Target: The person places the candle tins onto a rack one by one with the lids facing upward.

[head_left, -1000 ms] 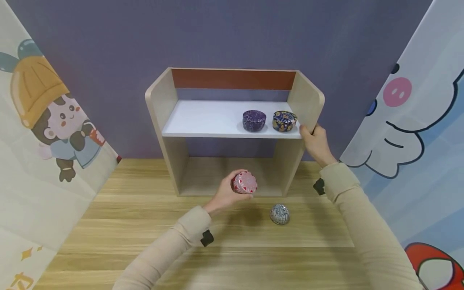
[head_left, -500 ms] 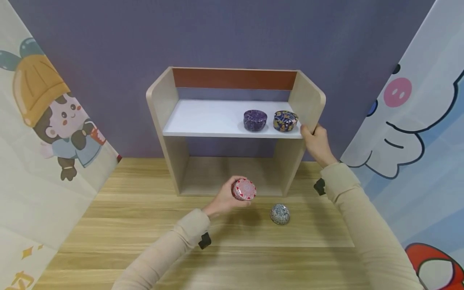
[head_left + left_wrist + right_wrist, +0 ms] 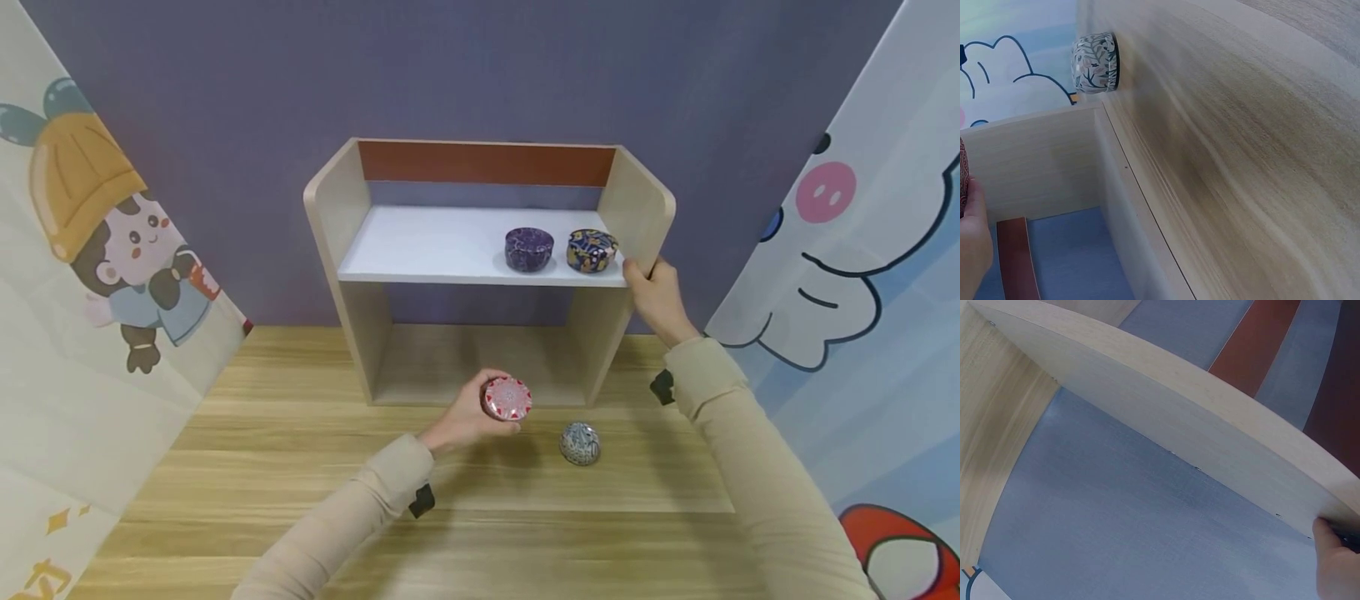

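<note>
Red-and-pink on its patterned surface, a round tin is hanging above the wooden bench, in the left hand, just in front of the lower compartment of a shelf unit. The left grip is spreading only to the tin's width and clasping it, while the tin's flat face is tilting toward the head camera. The right hand is holding the front edge of the unit's right side panel, its grip closing around the board. Nearer the person, a grey-and-white tin is resting on the bench. On the white shelf, a purple tin and a dark-blue floral tin are standing slightly apart, the floral one nearer the right side panel. Behind everything, a blue-grey backdrop is hanging between cartoon-printed sheets.
</note>
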{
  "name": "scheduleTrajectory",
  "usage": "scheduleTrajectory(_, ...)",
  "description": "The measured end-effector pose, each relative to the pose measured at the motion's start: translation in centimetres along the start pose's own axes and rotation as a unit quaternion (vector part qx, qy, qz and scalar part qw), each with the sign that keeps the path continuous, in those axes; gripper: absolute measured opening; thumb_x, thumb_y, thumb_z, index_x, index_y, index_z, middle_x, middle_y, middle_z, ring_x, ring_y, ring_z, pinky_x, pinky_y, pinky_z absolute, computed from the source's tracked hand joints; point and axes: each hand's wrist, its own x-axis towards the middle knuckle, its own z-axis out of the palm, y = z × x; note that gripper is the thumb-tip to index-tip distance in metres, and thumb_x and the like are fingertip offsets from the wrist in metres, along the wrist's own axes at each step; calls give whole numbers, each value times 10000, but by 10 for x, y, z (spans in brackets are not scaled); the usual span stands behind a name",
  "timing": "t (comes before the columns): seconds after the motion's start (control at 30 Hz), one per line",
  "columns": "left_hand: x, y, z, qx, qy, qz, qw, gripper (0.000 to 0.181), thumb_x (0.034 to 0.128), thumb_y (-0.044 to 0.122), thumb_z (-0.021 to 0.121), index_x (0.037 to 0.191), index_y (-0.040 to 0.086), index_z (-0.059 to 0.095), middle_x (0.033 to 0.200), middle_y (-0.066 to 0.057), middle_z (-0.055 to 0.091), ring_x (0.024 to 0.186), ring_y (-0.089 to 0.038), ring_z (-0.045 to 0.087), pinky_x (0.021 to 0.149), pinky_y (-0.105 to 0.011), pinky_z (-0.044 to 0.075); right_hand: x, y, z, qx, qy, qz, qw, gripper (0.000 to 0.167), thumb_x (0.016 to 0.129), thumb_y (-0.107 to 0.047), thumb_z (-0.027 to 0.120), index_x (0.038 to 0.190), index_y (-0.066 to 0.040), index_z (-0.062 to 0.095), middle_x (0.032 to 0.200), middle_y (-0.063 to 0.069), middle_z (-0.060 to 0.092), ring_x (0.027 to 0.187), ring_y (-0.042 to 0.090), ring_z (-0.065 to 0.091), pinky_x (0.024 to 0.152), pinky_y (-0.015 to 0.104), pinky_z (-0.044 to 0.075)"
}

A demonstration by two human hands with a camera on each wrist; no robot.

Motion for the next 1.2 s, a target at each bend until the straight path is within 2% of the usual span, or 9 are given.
scheduleTrajectory(0.23, 2, 0, -1, 141, -41, 120, 9998, 747, 610, 38, 801, 1279, 159, 492, 1219, -94, 540, 1101, -230, 524, 965, -353, 440, 2, 2, 1, 23, -44, -26, 10000, 541, 943, -353, 382, 1295, 57, 416, 1251, 248, 513, 1051, 271, 505, 915, 420, 440)
scheduleTrajectory(0.53, 2, 8, -5, 462, -20, 89, 9989, 729, 607, 93, 824, 1262, 168, 512, 1205, -71, 559, 1080, -205, 538, 942, -336, 455, 1, 1, 0, -9, 27, -54, 10000, 523, 939, -346, 396, 1253, 69, 447, 1187, 236, 535, 963, 245, 479, 826, 360, 423)
scheduleTrajectory(0.77, 3, 18, -13, 814, 34, 480, 9955, 704, 606, 99, 824, 1243, 110, 526, 1184, -115, 573, 1063, -245, 548, 917, -361, 473, 1, 1, 0, 61, -49, 8, 10000, 547, 942, -357, 391, 1282, 70, 420, 1241, 254, 509, 1024, 266, 482, 911, 422, 422)
scheduleTrajectory(0.97, 4, 35, -20, 1098, 121, 606, 9920, 693, 600, 129, 835, 1228, 115, 540, 1157, -103, 595, 1036, -227, 565, 893, -339, 486, 0, 0, 1, 65, -77, -7, 9999, 546, 943, -359, 387, 1284, 67, 418, 1235, 246, 513, 1019, 261, 483, 893, 420, 428)
scheduleTrajectory(1.2, 7, 63, -24, 1002, 200, 550, 9932, 709, 600, 160, 840, 1239, 136, 534, 1141, -78, 597, 1014, -197, 570, 872, -307, 498, 0, 1, 1, -42, -30, -13, 10000, 543, 944, -358, 383, 1279, 68, 428, 1217, 244, 529, 991, 250, 498, 828, 349, 442)
